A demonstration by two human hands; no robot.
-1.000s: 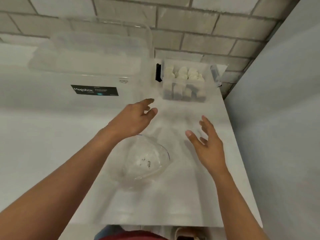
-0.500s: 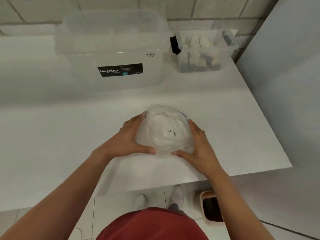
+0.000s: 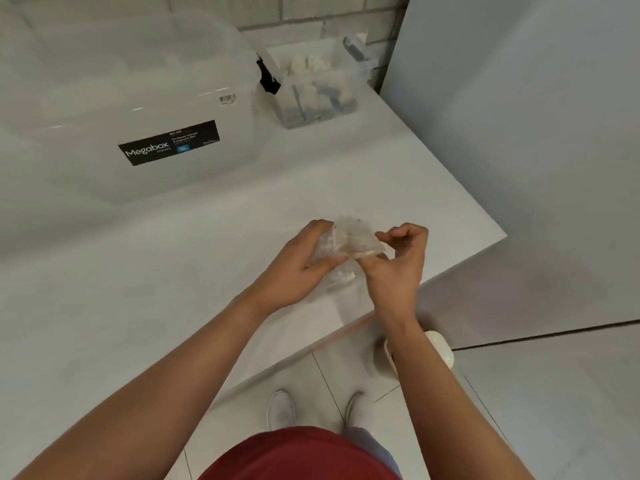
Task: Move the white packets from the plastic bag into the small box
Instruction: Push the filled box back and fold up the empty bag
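Note:
A crumpled clear plastic bag (image 3: 349, 242) is held just above the white table (image 3: 173, 271), near its front right edge. My left hand (image 3: 304, 261) grips the bag's left side, thumb underneath. My right hand (image 3: 398, 261) pinches the bag's right edge with curled fingers. I cannot make out any packets inside the bag. The small clear box (image 3: 318, 95) stands at the table's far right corner with several white packets (image 3: 308, 65) in it.
A large clear storage box with a black Megabox label (image 3: 169, 142) fills the back left of the table. A grey wall panel (image 3: 519, 133) closes off the right side. Beyond the table edge are the tiled floor, my shoes and a white bin (image 3: 440, 348).
The bag lay flat on the table between my two hands; now both hands have gathered it up and hold it crumpled. The camera has tilted down and back.

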